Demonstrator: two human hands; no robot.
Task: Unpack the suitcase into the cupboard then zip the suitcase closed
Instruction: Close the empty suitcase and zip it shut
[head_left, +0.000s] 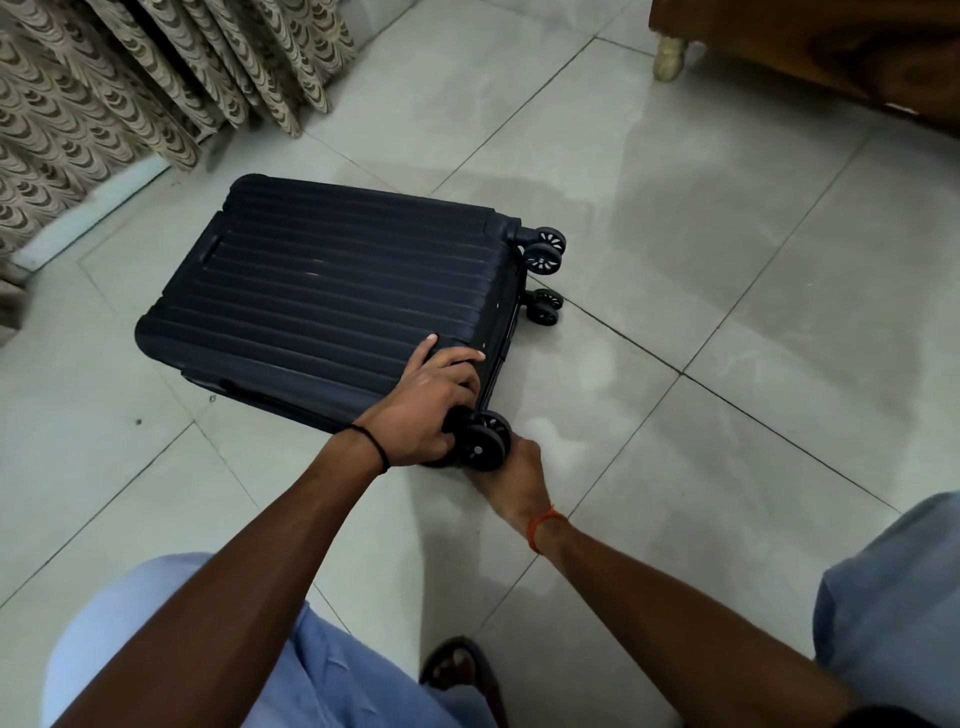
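A dark navy hard-shell suitcase (332, 291) with ribbed lid lies flat on the tiled floor, its lid down. Its black wheels point right. My left hand (431, 400) rests on the near right corner of the lid, fingers curled over the edge beside the nearest wheel (485, 439). My right hand (511, 475) is low at that same corner, just below the wheel, its fingers hidden under the case. What it holds cannot be seen. No cupboard is in view.
Patterned curtains (130, 83) hang at the back left, close behind the suitcase. Wooden furniture (831, 52) with a pale leg (671, 60) stands at the top right. Bare grey tiles (727, 260) stretch to the right. My knees and a sandalled foot (462, 670) are at the bottom.
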